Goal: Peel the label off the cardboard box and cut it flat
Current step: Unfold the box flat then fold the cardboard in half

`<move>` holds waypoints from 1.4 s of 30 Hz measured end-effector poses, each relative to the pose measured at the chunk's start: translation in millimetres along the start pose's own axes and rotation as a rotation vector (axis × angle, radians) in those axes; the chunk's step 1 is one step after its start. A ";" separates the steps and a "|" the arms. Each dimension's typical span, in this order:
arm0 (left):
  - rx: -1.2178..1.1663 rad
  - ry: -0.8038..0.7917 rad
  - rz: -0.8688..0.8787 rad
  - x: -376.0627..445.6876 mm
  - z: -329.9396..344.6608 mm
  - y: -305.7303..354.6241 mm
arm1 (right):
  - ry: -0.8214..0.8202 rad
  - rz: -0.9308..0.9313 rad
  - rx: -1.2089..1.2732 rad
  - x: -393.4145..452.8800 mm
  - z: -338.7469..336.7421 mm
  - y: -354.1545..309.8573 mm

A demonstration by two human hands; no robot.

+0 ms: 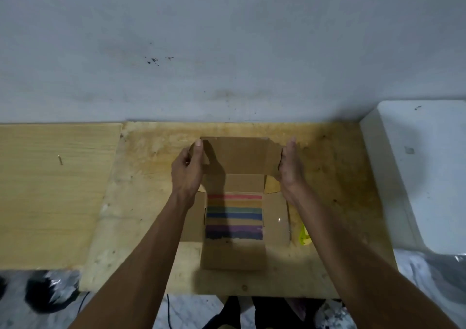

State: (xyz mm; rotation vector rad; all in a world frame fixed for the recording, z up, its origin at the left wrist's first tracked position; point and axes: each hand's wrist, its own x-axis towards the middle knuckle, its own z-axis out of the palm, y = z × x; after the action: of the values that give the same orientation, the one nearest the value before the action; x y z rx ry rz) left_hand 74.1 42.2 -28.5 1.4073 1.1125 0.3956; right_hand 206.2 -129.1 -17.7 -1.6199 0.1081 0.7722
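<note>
A brown cardboard box (234,253) lies opened out on the wooden table, its panels spread flat around a middle panel with red, green, blue and purple stripes (234,217). The far flap (242,156) stands raised towards the wall. My left hand (187,171) grips that flap's left edge, thumb on its top corner. My right hand (290,167) holds its right edge, fingers behind the cardboard. A yellow-green tool (303,235), partly hidden by my right forearm, lies right of the box. No label shows.
The stained plywood table (151,228) ends at a grey wall. A lighter wooden board (50,190) adjoins it on the left, with a small peg (60,159) on it. A white appliance (423,172) stands at the right. Dark bags (48,293) sit on the floor, lower left.
</note>
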 end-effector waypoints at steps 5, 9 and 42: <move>0.035 -0.092 0.078 -26.4 -23.4 -3.3 | -0.096 -0.095 -0.097 -25.6 -10.4 14.0; 0.264 -0.199 0.143 -47.1 -35.4 -16.0 | -0.150 -0.125 -0.284 -45.4 -15.0 33.3; 1.181 -0.446 0.437 -72.0 -45.3 -130.0 | -0.089 -0.298 -1.422 -81.8 2.4 151.6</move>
State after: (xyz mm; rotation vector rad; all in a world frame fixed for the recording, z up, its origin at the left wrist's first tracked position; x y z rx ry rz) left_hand -45.4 -14.9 -109.7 2.6248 0.6203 -0.3675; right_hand 68.7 -189.2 -102.4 -2.8063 -0.9245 0.6851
